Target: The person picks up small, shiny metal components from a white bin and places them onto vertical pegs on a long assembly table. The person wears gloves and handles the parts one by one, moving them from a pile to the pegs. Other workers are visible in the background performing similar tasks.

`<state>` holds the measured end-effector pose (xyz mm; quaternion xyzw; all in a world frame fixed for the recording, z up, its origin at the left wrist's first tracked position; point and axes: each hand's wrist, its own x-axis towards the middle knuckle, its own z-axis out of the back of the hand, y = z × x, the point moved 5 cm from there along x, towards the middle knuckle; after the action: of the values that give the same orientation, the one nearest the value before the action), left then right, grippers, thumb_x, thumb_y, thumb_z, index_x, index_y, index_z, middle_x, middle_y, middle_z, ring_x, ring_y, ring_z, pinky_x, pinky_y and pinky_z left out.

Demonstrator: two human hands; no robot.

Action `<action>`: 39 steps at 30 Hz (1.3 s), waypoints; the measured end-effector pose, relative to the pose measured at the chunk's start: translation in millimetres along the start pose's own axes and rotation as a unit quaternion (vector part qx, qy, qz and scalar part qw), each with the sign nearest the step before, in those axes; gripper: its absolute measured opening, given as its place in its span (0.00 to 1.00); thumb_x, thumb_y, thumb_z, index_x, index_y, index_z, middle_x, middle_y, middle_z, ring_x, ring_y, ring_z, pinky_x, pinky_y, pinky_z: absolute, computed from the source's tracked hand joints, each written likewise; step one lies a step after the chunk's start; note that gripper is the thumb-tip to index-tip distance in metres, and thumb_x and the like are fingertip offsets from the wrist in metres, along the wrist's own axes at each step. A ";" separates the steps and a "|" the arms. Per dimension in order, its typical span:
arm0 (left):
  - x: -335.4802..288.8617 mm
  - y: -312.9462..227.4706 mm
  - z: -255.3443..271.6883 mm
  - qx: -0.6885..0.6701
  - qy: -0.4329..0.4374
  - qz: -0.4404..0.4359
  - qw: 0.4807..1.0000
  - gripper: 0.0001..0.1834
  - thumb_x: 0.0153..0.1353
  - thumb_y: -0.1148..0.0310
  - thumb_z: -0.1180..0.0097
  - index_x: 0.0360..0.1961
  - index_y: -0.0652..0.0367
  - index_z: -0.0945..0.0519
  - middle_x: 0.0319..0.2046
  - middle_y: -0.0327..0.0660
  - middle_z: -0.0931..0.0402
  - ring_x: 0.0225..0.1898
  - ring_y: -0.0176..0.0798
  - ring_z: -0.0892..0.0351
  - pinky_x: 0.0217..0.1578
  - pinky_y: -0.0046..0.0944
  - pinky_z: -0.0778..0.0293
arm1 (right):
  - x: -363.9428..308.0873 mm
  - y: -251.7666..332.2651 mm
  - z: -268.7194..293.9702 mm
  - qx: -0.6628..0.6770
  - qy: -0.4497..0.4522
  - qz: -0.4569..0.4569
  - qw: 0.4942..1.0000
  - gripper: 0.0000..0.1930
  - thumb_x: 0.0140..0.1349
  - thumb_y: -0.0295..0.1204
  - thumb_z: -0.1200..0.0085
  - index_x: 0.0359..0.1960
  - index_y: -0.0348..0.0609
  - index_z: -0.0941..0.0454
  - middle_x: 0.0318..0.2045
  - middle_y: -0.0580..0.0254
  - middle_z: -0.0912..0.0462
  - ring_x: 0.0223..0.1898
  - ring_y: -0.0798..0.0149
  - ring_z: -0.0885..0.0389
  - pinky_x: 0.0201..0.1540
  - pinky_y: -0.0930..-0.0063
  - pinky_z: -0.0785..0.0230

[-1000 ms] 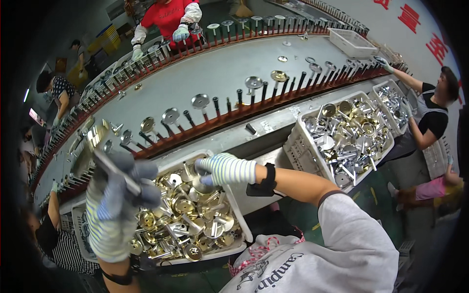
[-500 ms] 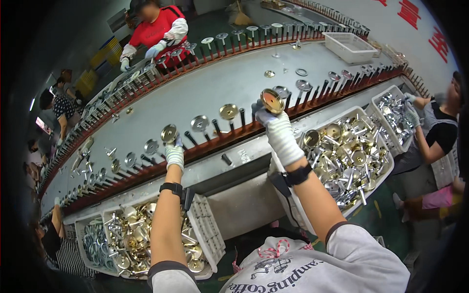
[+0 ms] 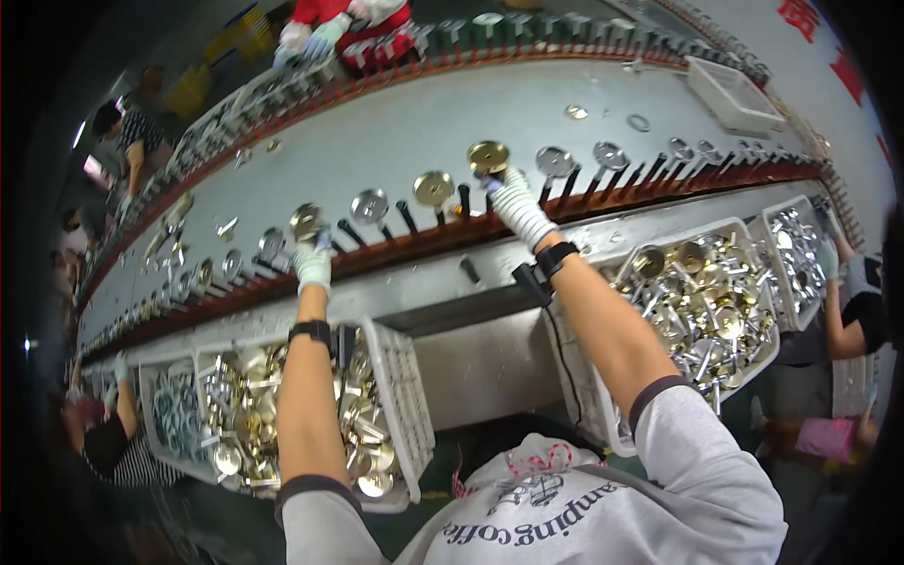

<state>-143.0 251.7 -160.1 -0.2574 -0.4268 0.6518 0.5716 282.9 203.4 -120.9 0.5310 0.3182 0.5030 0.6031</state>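
My left hand (image 3: 313, 264), in a white glove, is closed just under a gold round metal disc (image 3: 305, 220) at the row of black pegs. Its fingers seem to grip the disc's underside or stem, which is hidden. My right hand (image 3: 516, 202), in a striped glove, holds another gold disc (image 3: 488, 154) from below, its face turned up. Whether that disc sits on a peg I cannot tell. Between my hands stand a silver disc (image 3: 370, 204) and a gold disc (image 3: 434, 188), both raised on the rail. Bare black pegs (image 3: 407, 217) stand beside them.
White crates of loose gold and silver metal parts stand at my left (image 3: 414, 424) and right (image 3: 617, 428). A brown rail (image 3: 377, 249) edges the grey table (image 3: 377, 132). A white basket (image 3: 730, 94) is at the far right. Other people work across the table and at both sides.
My right hand has brought its gold disc from a tilted position to a flatter one over the peg row. My left hand stays at its disc. The whole view has shifted a little.
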 end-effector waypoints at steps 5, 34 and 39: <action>18.0 29.0 39.9 0.290 0.075 0.097 0.949 0.23 0.58 0.52 0.44 0.46 0.60 0.22 0.42 0.59 0.21 0.47 0.61 0.23 0.48 0.51 0.28 | -26.3 4.5 -47.9 -0.174 0.047 -0.066 0.981 0.17 0.63 0.36 0.49 0.48 0.38 0.25 0.40 0.43 0.18 0.45 0.44 0.20 0.48 0.59 0.30; -182.2 -270.2 52.8 -0.359 0.434 0.101 0.820 0.30 0.58 0.56 0.39 0.57 0.58 0.32 0.49 0.44 0.25 0.45 0.41 0.21 0.49 0.41 0.25 | -159.3 65.0 238.5 -0.640 0.029 -0.152 0.753 0.15 0.51 0.36 0.41 0.38 0.40 0.17 0.39 0.46 0.17 0.44 0.48 0.18 0.46 0.57 0.26; -173.4 -316.0 -65.0 -0.342 0.479 0.055 0.807 0.22 0.54 0.81 0.39 0.51 0.62 0.28 0.39 0.43 0.22 0.39 0.37 0.19 0.41 0.33 0.21 | -166.7 74.8 268.8 -0.640 0.043 -0.207 0.739 0.13 0.52 0.36 0.42 0.37 0.45 0.16 0.40 0.48 0.17 0.43 0.48 0.18 0.46 0.57 0.25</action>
<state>113.6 95.8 49.6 -0.7388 -0.2788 0.2878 0.5419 461.0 -45.4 -11.3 -0.0815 0.0486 0.4734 0.8757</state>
